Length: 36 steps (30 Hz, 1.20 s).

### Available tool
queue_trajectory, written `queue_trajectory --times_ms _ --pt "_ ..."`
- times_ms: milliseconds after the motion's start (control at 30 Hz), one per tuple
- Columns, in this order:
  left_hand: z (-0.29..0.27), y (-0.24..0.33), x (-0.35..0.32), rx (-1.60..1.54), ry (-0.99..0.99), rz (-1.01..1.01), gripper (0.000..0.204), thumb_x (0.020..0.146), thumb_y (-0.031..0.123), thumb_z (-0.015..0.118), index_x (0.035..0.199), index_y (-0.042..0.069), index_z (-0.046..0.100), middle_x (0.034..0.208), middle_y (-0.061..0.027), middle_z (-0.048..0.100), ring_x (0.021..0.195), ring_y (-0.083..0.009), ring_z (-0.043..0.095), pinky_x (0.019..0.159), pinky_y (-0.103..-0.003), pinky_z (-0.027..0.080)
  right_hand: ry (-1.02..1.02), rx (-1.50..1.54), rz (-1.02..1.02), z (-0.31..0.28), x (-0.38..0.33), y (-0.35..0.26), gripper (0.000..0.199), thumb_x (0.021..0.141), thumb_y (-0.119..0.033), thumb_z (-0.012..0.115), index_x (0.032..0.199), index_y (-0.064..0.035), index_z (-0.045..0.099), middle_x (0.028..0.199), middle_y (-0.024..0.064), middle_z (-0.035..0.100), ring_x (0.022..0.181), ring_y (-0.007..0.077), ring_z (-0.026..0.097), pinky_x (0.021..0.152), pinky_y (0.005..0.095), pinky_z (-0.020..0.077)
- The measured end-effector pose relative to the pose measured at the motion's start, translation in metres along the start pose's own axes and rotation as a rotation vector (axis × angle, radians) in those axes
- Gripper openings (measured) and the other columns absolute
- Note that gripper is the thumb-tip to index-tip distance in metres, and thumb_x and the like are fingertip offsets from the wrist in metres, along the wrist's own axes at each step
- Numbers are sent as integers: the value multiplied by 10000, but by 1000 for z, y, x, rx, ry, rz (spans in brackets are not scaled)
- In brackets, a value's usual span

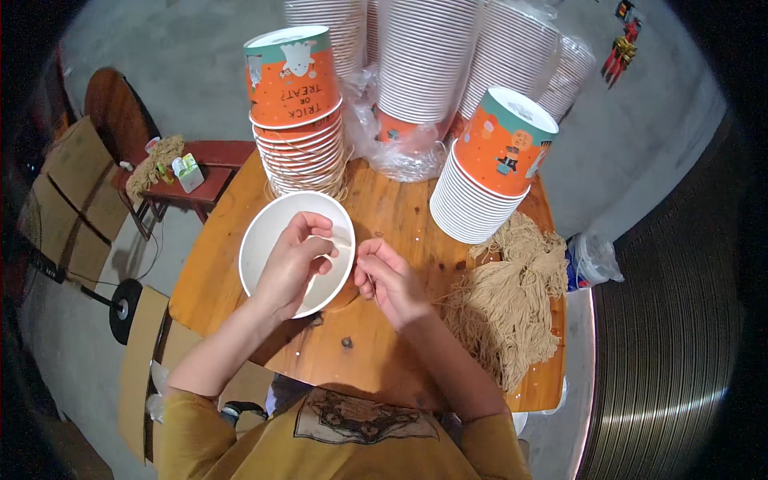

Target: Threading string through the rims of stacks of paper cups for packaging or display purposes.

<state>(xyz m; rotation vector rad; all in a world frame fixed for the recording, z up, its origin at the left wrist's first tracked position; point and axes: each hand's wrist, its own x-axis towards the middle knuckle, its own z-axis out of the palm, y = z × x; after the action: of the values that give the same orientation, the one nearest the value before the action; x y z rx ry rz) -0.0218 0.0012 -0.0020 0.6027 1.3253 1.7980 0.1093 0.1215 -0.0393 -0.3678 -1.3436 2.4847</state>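
A white-lined paper bucket [260, 228] lies tipped on the wooden table in front of me, its mouth turned toward me. My left hand [298, 260] is over the mouth, its fingers curled in toward the thumb. Just outside the bucket's right rim, my right hand [386, 276] has its thumb and fingertips pinched together. Whatever either hand holds is too small or too hidden to make out. To the right lies a big heap of tan cords [516, 296], its strands spilling toward the table's near edge.
Behind the bucket stands an upside-down stack of orange paper buckets [292, 88] with cords hanging around it. Another stack [500, 152] stands at right. Tall plastic-wrapped bucket stacks [424, 60] fill the back. A red bench [216, 154] is at far left; a ridged shutter [664, 336] is at right.
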Motion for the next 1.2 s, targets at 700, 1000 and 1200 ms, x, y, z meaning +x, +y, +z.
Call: queue_trajectory --times_ms 700,1000,1200 --pt "21 -17 36 -101 -118 -269 104 928 125 590 957 37 544 856 -36 592 729 -96 571 645 -196 480 115 -83 -28 -25 2 2 138 907 -172 565 993 -86 499 723 -2 561 557 60 462 507 193 358" --pt "30 4 12 142 -101 11 138 930 155 592 939 30 534 854 -51 599 713 -83 565 599 -208 443 -44 -589 -33 5 -18 -66 112 921 -160 558 998 -99 504 724 -1 586 559 53 473 492 185 360" --pt "32 22 -1 163 -278 -90 201 930 207 611 990 28 543 824 -19 607 682 -63 540 587 -202 436 -268 -601 114 13 -8 -106 134 915 -190 576 1008 -97 548 716 -23 587 524 30 468 460 172 331"
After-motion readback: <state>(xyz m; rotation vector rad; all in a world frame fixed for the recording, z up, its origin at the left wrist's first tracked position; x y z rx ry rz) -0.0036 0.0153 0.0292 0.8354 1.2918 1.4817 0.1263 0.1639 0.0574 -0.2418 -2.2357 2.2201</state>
